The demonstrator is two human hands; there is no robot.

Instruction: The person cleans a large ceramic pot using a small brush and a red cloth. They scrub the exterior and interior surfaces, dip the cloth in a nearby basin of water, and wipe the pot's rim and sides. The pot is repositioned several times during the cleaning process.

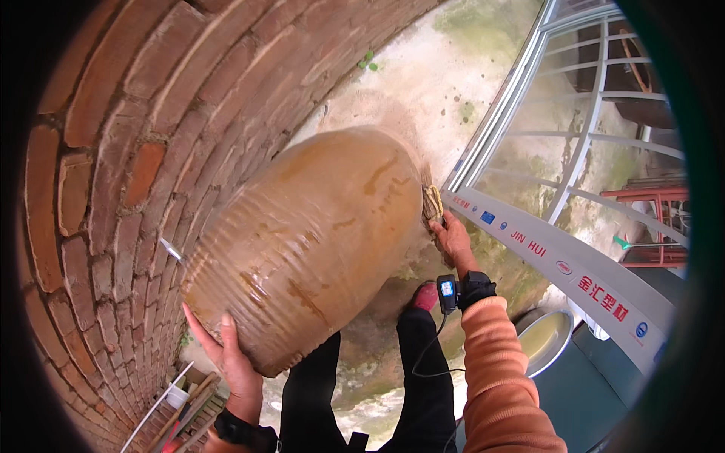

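A large brown glazed jar [317,234], wet and ribbed at its lower-left part, lies tilted in front of my legs. My left hand [236,366] grips the jar's near-left end, its thumb on the surface and its fingers spread along the edge. At the far right end, my right hand [453,238] is closed around a yellowish fibrous bundle [432,205], like a scrubber, pressed against the jar's side. Part of the bundle is hidden by the fingers. Black bands circle both wrists, and a small device with a cable [447,293] sits at the right one.
A brick wall [143,174] rises close on the left. On the right stands a white-framed glass door [521,234]. A metal basin [544,340] with cloudy liquid is near my right forearm. Wooden sticks [181,415] lie at the wall's foot. The concrete floor [453,68] looks stained.
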